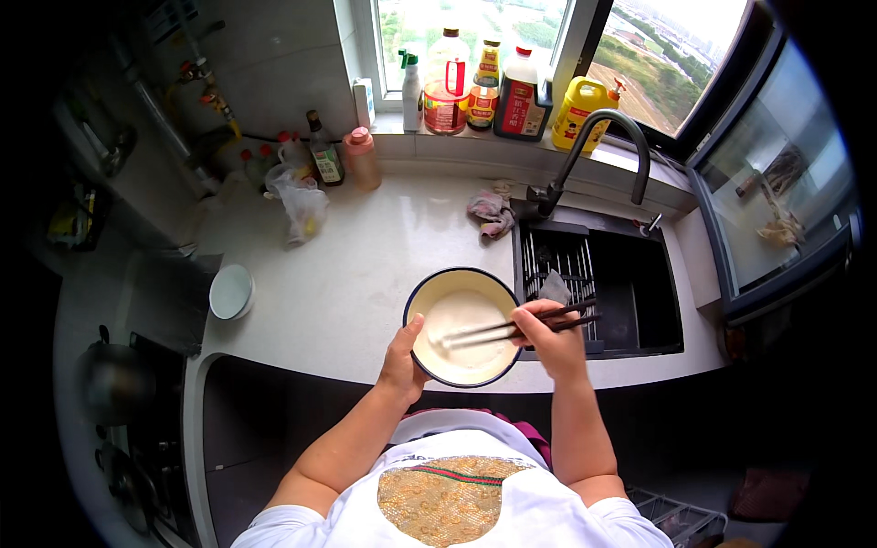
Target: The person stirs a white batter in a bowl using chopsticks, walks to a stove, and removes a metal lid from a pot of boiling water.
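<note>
A round cream bowl (437,289) with a dark blue rim sits at the front edge of the counter, holding a pale, creamy liquid (461,315). My left hand (402,361) grips the bowl's left side, its thumb over the rim. In my right hand (555,342) is a pair of dark chopsticks (580,315), closed in the fingers above the bowl's right rim. Their lighter tips dip into the liquid and look slightly blurred.
To the right lies a black sink (653,292) with a drying rack (562,256) and a curved faucet (598,119). A crumpled cloth (493,215) rests behind. A white bowl (232,292) stands at left, a plastic bag (300,203) farther back. Several bottles (448,87) line the windowsill.
</note>
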The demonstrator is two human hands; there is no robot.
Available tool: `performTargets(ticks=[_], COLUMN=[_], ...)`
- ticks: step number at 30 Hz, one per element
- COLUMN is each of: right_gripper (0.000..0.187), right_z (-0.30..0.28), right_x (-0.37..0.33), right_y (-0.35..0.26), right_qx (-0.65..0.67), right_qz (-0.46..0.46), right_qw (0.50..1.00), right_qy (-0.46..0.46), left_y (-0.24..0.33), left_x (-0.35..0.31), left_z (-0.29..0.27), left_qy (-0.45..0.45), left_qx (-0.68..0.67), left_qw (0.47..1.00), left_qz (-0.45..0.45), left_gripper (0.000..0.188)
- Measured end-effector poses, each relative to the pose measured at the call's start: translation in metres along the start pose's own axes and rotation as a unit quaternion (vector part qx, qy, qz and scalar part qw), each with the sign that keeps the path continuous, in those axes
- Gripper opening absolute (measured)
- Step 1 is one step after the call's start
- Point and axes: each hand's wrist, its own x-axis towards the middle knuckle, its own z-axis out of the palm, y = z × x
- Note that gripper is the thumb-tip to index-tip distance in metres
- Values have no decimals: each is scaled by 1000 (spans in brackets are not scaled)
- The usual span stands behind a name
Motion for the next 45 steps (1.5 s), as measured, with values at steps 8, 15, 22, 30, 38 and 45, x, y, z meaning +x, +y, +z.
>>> performTargets(ticks=[8, 15, 22, 30, 38, 45], right_gripper=[11, 11, 8, 11, 9, 11], right_z=[-11, -22, 2, -21, -9, -7], right_x=[12, 3, 2, 7, -7, 3], right_y=[1, -26, 6, -22, -18, 6], right_qx=[-96, -99, -70, -90, -21, -45], right_qz=[-163, -3, -193, -101, 22, -179], right_qw=[971, 994, 979, 981, 999, 978], right_qy=[146, 37, 13, 140, -8, 99], left_y=[0, 10, 1, 6, 11, 2], left_x=[-3, -7, -7, -9, -11, -11], left_z=[2, -1, 6, -2, -2, 5], left_qy=[-11, -4, -26, -24, -17, -27], left_qx=[-7, -15, -3, -14, -19, -4], left_qw=[1000, 1000, 1000, 1000, 999, 1000], left_qz=[0, 1, 1, 8, 19, 6], left_gripper=[56, 59, 58, 57, 58, 59])
